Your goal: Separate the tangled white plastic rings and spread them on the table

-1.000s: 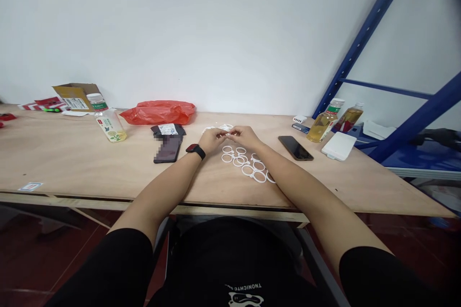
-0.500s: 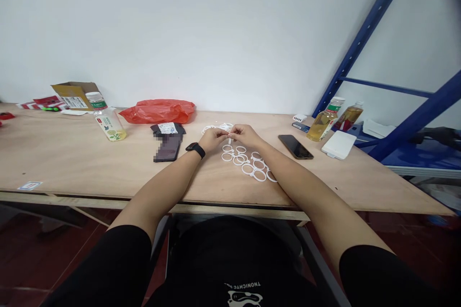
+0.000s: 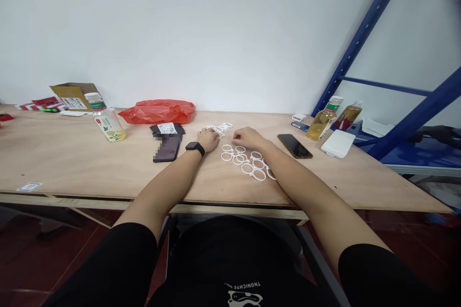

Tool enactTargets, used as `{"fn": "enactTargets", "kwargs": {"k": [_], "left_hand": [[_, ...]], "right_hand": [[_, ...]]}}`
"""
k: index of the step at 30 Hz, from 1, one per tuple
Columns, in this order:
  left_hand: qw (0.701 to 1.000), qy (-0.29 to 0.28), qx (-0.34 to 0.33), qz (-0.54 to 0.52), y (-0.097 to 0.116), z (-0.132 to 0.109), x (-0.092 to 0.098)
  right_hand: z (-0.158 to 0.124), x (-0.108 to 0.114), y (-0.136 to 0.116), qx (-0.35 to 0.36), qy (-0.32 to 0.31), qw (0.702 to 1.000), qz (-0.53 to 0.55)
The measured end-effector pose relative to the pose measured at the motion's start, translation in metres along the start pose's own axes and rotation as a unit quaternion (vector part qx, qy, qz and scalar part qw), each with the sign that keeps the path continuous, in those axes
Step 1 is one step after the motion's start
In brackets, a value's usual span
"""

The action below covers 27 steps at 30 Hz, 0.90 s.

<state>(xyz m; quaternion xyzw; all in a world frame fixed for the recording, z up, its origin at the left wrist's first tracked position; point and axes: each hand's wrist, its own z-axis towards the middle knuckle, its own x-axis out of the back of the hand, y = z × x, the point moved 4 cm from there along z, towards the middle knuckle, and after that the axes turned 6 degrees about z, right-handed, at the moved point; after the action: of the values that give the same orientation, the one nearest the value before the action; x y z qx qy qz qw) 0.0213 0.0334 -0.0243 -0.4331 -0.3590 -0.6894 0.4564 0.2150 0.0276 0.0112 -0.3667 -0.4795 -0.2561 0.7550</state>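
Note:
My left hand (image 3: 208,140), with a black watch on its wrist, lies over the near left side of a heap of small white plastic rings (image 3: 224,128). Its fingers are spread and touch the heap. Apart from it, to the right, my right hand (image 3: 248,138) rests low over the table with its fingers curled in. Whether something is inside those fingers is hidden. Just below the right hand, white rings joined in pairs (image 3: 239,159) lie flat in a loose group. Some of these rings (image 3: 259,174) reach under my right forearm, which partly covers them.
A phone (image 3: 295,146), a white case (image 3: 337,144) and a tea bottle (image 3: 324,119) stand or lie to the right. To the left are a red plastic bag (image 3: 157,112), a dark pouch (image 3: 167,146), another bottle (image 3: 109,122) and a cardboard box (image 3: 74,96). A blue rack (image 3: 360,33) rises at right.
Both hands were together, pinching a small white piece above the rings. They have parted: the left has moved onto the heap, the right slightly right, and the white piece no longer shows between them.

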Motion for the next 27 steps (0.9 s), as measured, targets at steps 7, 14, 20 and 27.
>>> {"fn": "enactTargets", "kwargs": {"k": [7, 14, 20, 27], "left_hand": [[0.999, 0.028, -0.012, -0.023, 0.007, -0.001, 0.008], [0.982, 0.118, -0.092, -0.115, 0.018, 0.001, 0.019], [0.968, 0.117, -0.145, -0.166, 0.024, -0.002, 0.022], [0.968, 0.089, -0.08, -0.222, 0.022, -0.005, 0.026]], "right_hand": [[-0.001, 0.001, -0.001, -0.02, 0.021, 1.0, -0.004], [0.0, -0.001, 0.002, -0.011, 0.073, 0.995, 0.074], [0.003, -0.002, 0.003, 0.001, 0.114, 0.981, 0.155], [0.001, -0.004, -0.01, 0.035, 0.105, 0.979, 0.17]]}}
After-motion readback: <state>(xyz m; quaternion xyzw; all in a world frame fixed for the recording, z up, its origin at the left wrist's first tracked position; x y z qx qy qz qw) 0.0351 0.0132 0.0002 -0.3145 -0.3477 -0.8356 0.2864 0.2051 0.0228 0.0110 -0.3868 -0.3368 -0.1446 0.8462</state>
